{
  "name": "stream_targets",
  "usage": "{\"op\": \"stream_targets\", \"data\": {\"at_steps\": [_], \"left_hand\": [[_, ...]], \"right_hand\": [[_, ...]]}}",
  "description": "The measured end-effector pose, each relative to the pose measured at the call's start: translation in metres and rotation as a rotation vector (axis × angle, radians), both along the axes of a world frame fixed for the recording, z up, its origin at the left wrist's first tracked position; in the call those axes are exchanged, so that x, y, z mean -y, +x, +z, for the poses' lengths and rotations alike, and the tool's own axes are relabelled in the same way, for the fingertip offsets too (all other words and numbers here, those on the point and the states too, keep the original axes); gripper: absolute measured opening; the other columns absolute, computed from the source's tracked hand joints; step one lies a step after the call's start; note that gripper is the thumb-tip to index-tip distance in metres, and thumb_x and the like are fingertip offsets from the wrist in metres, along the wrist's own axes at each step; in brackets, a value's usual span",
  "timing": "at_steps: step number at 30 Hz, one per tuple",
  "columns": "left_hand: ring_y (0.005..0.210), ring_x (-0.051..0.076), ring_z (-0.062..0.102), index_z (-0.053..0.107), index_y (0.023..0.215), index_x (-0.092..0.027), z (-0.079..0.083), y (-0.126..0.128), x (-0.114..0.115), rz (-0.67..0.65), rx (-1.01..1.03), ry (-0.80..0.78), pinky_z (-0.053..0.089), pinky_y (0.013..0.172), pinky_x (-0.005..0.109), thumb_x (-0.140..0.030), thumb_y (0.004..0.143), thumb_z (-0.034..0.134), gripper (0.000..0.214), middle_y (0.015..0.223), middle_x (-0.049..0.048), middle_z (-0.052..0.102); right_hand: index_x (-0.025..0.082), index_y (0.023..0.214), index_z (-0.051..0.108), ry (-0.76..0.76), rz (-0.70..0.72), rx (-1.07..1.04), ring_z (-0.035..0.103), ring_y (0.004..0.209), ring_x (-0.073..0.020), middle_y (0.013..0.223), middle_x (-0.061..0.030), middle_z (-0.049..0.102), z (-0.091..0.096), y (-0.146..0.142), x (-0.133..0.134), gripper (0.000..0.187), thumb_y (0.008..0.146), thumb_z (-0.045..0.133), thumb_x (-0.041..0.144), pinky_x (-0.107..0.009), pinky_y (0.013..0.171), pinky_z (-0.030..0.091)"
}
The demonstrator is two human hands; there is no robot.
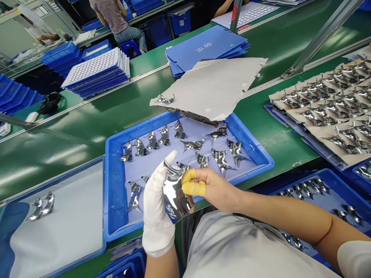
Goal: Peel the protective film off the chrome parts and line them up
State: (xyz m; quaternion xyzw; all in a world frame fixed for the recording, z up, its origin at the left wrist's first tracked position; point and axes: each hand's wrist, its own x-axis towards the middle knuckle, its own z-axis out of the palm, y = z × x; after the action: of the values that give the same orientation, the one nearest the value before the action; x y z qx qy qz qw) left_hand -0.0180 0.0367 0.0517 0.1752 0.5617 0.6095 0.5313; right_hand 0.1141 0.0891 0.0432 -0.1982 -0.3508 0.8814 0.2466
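Note:
My left hand (156, 204), in a white glove, grips a mirror-bright chrome-plated part (174, 197) with pointed corners and white script lettering near its lower edge. Yellow finger cots cover the thumb and forefinger of my right hand (213, 188), which are closed in a pinch at the part's right side. Whether anything small sits between those fingertips is hidden. Beneath both hands lies a blue tray (262, 164) lined with pale sheet. Several similar chrome parts rest in it, among them one at the right (236, 150) and one at the lower left (135, 196).
Behind the tray, a white padded sheet (211, 85) overhangs its back rim, bearing one chrome part (165, 99). A second tray (72, 224) stands left with two parts. Rows of parts on boards (307, 116) fill the right. A metal post (315, 38) rises there. A person (111, 15) sits beyond.

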Motion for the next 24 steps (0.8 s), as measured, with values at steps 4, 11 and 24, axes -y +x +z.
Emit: {"op": "stream_targets", "data": {"at_steps": [4,11,24], "left_hand": [[0.068,0.016,0.066,0.069,0.121,-0.022,-0.002,0.001,0.001,-0.033,0.176,0.012,0.055,0.059,0.025,-0.052,0.082,0.066,0.050,0.086,0.0046,0.070],[0.087,0.026,0.070,0.075,0.105,-0.020,-0.013,0.005,-0.007,-0.129,0.340,-0.037,0.059,0.074,0.037,-0.056,0.077,0.067,0.046,0.088,0.0080,0.073],[0.084,0.019,0.070,0.068,0.121,-0.027,0.000,-0.004,0.014,0.119,-0.144,0.186,0.059,0.077,0.031,-0.040,0.085,0.066,0.038,0.099,0.0029,0.072]], "right_hand": [[0.013,0.073,0.059,-0.004,0.033,-0.041,0.058,0.055,-0.0094,0.063,0.0032,0.059,0.006,-0.002,0.005,0.034,0.073,0.081,0.040,-0.024,0.058,0.049],[0.014,0.072,0.059,-0.052,0.042,-0.048,0.059,0.057,-0.0100,0.064,0.0021,0.062,0.011,-0.008,0.009,0.034,0.069,0.083,0.037,-0.025,0.060,0.052],[0.013,0.074,0.059,0.102,0.052,-0.009,0.057,0.057,-0.0080,0.065,0.0032,0.059,-0.006,0.002,0.001,0.036,0.074,0.080,0.043,-0.021,0.058,0.049]]}}
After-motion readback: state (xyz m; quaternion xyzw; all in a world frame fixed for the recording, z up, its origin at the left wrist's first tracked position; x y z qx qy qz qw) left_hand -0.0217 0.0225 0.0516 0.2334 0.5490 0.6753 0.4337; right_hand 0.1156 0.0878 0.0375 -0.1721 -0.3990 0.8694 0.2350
